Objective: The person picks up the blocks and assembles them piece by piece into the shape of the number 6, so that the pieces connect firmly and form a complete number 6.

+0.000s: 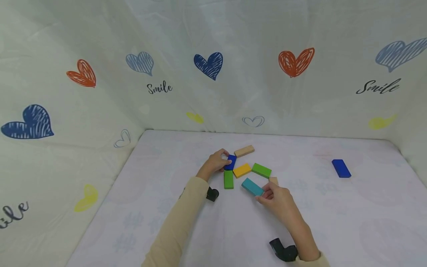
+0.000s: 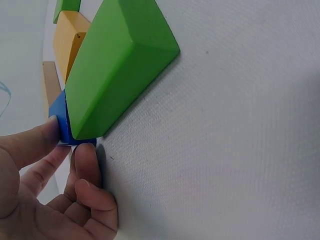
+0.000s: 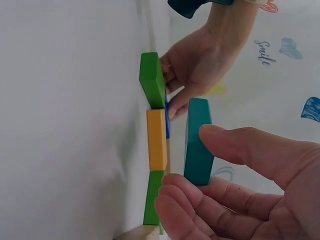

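My left hand (image 1: 216,163) pinches a blue block (image 1: 231,162) that lies on the table, thumb on one side and fingers on the other. Touching or almost touching that block is a green block (image 2: 112,70), nearer to me. A yellow block (image 1: 242,170) sits at their right, followed by a second green block (image 1: 261,170). Between thumb and fingers, my right hand (image 1: 278,200) holds a teal block (image 1: 252,187), which in the right wrist view appears raised off the table. Partly hidden behind the right fingers is a plain wood block (image 1: 273,180).
Another plain wood block (image 1: 244,151) lies behind the group. Far to the right, a separate blue block (image 1: 341,168) rests on the white tabletop (image 1: 367,215). A pale cloth wall (image 1: 247,96) printed with hearts stands behind the table. Black wrist devices (image 1: 283,251) are at both wrists.
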Motion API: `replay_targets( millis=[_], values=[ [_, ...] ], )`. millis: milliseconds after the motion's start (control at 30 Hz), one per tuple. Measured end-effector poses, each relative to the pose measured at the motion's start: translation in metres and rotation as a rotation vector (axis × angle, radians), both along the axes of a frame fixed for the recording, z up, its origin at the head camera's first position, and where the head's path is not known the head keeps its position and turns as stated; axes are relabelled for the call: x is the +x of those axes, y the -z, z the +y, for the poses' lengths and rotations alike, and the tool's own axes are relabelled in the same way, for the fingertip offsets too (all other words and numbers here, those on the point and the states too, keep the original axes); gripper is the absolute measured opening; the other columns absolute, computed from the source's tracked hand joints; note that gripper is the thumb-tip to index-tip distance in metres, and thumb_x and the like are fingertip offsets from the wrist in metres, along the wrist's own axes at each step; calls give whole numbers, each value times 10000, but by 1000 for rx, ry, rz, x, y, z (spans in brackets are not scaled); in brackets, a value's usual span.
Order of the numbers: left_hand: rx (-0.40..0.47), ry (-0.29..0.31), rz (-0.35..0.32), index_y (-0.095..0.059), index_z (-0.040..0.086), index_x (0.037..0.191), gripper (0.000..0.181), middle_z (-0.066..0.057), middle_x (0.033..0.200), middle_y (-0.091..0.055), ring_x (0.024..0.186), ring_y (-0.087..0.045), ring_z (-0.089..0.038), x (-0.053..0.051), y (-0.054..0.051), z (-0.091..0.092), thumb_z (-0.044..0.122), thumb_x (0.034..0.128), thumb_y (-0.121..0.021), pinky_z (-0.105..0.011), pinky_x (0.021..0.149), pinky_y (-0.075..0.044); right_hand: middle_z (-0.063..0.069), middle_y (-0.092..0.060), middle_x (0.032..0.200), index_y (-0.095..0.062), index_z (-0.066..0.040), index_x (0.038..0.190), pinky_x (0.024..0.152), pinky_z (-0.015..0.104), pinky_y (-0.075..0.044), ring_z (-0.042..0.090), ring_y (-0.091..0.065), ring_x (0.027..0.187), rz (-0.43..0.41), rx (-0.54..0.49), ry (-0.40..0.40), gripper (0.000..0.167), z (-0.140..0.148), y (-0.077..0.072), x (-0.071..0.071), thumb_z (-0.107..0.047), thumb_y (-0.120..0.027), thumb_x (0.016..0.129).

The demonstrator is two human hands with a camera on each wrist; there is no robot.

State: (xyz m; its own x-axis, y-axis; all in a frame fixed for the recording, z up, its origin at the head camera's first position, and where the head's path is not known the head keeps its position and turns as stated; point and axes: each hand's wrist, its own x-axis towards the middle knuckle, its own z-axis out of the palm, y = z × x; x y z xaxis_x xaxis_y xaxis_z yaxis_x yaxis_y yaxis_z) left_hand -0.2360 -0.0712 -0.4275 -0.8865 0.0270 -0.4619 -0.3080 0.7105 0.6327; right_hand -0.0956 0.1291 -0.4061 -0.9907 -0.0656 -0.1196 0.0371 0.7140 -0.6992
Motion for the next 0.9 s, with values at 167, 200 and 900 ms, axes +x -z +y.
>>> replay_targets(
  millis=[167, 200, 900],
  values=[
    [2, 6, 4, -507, 163, 1229, 333, -136, 1130, -561, 650, -502, -151, 0, 0, 0, 250, 919, -589, -207, 579, -428, 7, -586, 696, -611, -6, 925, 566, 208, -435, 106, -526, 651, -28, -16, -19, 246, -9, 5, 1, -137, -743, 763],
    [2, 6, 4, -507, 163, 1232, 334, -136, 1129, -562, 650, -502, -152, 0, 0, 0, 251, 919, -587, -208, 579, -426, 7, -587, 692, -612, -5, 920, 562, 209, -435, 104, -526, 645, -32, -20, -24, 243, -10, 6, 1, -131, -745, 761],
    [-9, -9, -22, -504, 176, 1238, 343, -130, 1117, -555, 665, -509, -160, -2, 3, -1, 261, 917, -591, -213, 590, -434, 14, -513, 670, -579, -42, 869, 552, 251, -387, 130, -449, 617, -100, 38, -96, 256, -33, 20, 7, -162, -767, 744]
  ],
)
